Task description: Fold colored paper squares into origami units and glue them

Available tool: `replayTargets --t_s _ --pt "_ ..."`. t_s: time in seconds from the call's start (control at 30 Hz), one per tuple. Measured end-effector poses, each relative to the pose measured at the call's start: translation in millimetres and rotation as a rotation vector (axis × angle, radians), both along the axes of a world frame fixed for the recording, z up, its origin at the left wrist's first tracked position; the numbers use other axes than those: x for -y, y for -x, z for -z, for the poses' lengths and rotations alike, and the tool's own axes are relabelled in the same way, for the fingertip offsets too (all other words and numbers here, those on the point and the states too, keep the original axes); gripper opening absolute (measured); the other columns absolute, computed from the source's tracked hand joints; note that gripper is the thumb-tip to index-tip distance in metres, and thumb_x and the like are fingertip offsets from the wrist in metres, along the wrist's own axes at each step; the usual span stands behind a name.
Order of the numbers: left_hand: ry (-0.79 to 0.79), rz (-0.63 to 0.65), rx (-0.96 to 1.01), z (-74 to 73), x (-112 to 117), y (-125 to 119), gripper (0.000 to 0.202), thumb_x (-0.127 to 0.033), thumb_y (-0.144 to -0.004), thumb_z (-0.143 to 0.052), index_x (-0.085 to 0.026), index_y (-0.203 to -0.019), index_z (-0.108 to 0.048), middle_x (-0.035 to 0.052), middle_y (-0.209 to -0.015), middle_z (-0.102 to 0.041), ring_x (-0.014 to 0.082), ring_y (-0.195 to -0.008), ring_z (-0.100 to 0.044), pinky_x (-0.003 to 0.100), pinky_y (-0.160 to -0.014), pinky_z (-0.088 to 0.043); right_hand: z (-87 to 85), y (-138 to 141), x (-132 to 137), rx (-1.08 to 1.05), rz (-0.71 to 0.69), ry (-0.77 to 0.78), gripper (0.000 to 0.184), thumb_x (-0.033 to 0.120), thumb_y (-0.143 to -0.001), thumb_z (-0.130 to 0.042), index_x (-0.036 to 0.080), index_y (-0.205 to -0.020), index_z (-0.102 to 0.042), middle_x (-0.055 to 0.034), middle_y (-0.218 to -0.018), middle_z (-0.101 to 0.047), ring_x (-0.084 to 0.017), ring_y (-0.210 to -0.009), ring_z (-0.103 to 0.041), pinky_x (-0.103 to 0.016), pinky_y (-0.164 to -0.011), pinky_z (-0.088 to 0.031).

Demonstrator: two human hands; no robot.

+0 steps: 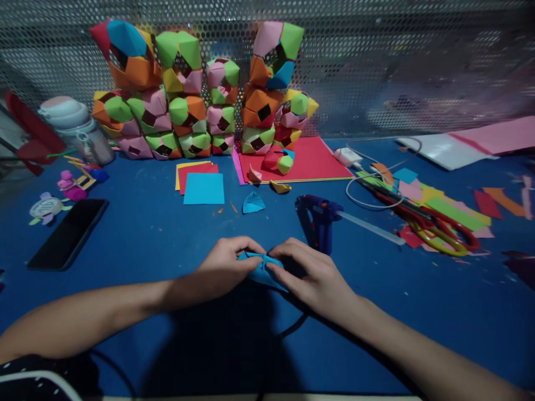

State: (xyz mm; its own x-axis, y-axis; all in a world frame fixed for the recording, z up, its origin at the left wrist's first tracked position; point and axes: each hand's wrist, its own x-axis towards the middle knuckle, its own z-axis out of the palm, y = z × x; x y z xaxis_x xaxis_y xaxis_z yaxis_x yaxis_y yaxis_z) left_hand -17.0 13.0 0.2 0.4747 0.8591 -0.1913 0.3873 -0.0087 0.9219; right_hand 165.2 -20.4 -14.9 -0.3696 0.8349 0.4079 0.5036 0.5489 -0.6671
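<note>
Both hands meet over a piece of folded blue paper [264, 274] low in the middle of the head view. My left hand [228, 262] pinches its left side between thumb and fingers. On its right side my right hand [311, 273] grips it the same way, thumb close to the other thumb. Fingers cover part of the folds. Just beyond lies a blue folded paper piece [253, 203], with a yellow folded piece [280, 187] and a pink folded piece [254, 174] farther back. To the right of these stands a dark blue glue gun [321, 217] with a glue stick in its back.
Stacked paper balls [184, 111] line the back by a perforated metal panel [355, 67]. Square blue paper [204, 188] and red sheets [317, 161] lie before them. Scissors [443, 231], paper scraps [451, 209] and a white cable [368, 205] are right; a phone [69, 234] and bottle [79, 131] left.
</note>
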Motion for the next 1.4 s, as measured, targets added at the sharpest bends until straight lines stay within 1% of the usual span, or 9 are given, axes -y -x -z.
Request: replayTargets --t_s 0.1,0.23,0.47,0.63,0.9,1.07,1.17,1.27,1.4 --pt "-0.077 0.001 -0.027 -0.8 0.8 -0.6 0.017 -0.025 -0.075 -0.053 -0.017 -0.082 -0.067 -0.0003 -0.078 -0.064 0.0128 -0.072 -0.054 0.021 -0.064 -0.039 2.7 2.0 0.9 -0.010 0.067 0.066 0.006 0.019 -0.082 -0.055 0.018 -0.088 -0.056 -0.0032 -0.075 -0.057 -0.014 -0.066 -0.054 -0.026 -0.060 -0.043" --pt "-0.110 0.005 -0.026 0.5 1.3 -1.6 0.016 -0.023 -0.076 -0.052 -0.017 -0.080 -0.067 -0.0005 -0.078 -0.065 0.0128 -0.074 -0.055 0.021 -0.065 -0.039 3.3 2.8 0.4 -0.037 0.057 0.125 0.006 0.021 -0.083 -0.053 0.017 -0.080 -0.057 -0.0029 -0.071 -0.057 -0.013 -0.065 -0.054 -0.025 -0.059 -0.041" --pt "0.084 -0.011 0.087 0.0 -0.3 0.4 0.030 -0.027 -0.076 -0.055 -0.016 -0.103 -0.063 0.0043 -0.097 -0.066 0.0158 -0.086 -0.059 0.023 -0.072 -0.044 2.3 -0.8 -3.5 -0.061 0.133 0.157 0.008 0.024 -0.082 -0.055 0.018 -0.081 -0.059 -0.0014 -0.071 -0.058 -0.013 -0.063 -0.053 -0.025 -0.058 -0.042" --pt "0.020 -0.015 0.037 -1.3 -2.0 4.4 0.025 -0.028 -0.079 -0.050 -0.018 -0.092 -0.068 0.0027 -0.093 -0.068 0.0168 -0.086 -0.059 0.024 -0.074 -0.043 2.6 -1.7 -4.5 -0.061 0.145 0.162 0.006 0.024 -0.081 -0.056 0.018 -0.080 -0.059 -0.0006 -0.069 -0.056 -0.013 -0.062 -0.052 -0.025 -0.057 -0.041" --pt "0.060 -0.031 0.072 2.5 -1.1 2.2 0.024 -0.028 -0.078 -0.051 -0.017 -0.089 -0.069 0.0037 -0.093 -0.069 0.0169 -0.085 -0.060 0.025 -0.074 -0.044 0.5 0.1 -5.2 -0.091 0.163 0.230 0.004 0.021 -0.078 -0.058 0.018 -0.077 -0.061 0.0009 -0.067 -0.056 -0.011 -0.059 -0.051 -0.023 -0.054 -0.041" --pt "0.158 -0.006 0.120 5.4 -0.9 3.0 0.029 -0.020 -0.073 -0.054 -0.017 -0.100 -0.065 0.0041 -0.096 -0.067 0.0168 -0.086 -0.059 0.025 -0.072 -0.044 -1.1 -0.9 -5.2 -0.112 0.172 0.251 0.004 0.021 -0.078 -0.058 0.018 -0.076 -0.061 0.0012 -0.067 -0.057 -0.011 -0.060 -0.051 -0.022 -0.054 -0.041" --pt "0.204 0.013 0.145 3.7 -1.3 3.6 0.035 -0.023 -0.075 -0.055 -0.018 -0.109 -0.061 0.0049 -0.101 -0.066 0.0172 -0.088 -0.059 0.025 -0.074 -0.044 -1.7 -2.1 -5.4 -0.114 0.168 0.262 0.005 0.021 -0.079 -0.057 0.018 -0.077 -0.061 0.0009 -0.068 -0.057 -0.012 -0.061 -0.052 -0.023 -0.055 -0.041" --pt "0.128 0.024 0.117 -0.4 -2.3 3.8 0.030 -0.031 -0.079 -0.052 -0.017 -0.101 -0.066 0.0051 -0.100 -0.066 0.0178 -0.091 -0.058 0.026 -0.078 -0.043 -2.5 -2.9 -6.1 -0.116 0.152 0.273 0.006 0.021 -0.079 -0.056 0.018 -0.076 -0.060 -0.0003 -0.070 -0.059 -0.013 -0.063 -0.053 -0.024 -0.057 -0.042" --pt "0.053 0.051 0.083 -3.3 -3.9 4.1 0.026 -0.031 -0.081 -0.049 -0.017 -0.091 -0.069 0.0046 -0.098 -0.067 0.0174 -0.091 -0.058 0.026 -0.080 -0.042 -4.6 -3.6 -7.0 -0.118 0.129 0.287 0.008 0.021 -0.079 -0.056 0.018 -0.075 -0.061 -0.0014 -0.071 -0.061 -0.014 -0.065 -0.054 -0.026 -0.059 -0.043"
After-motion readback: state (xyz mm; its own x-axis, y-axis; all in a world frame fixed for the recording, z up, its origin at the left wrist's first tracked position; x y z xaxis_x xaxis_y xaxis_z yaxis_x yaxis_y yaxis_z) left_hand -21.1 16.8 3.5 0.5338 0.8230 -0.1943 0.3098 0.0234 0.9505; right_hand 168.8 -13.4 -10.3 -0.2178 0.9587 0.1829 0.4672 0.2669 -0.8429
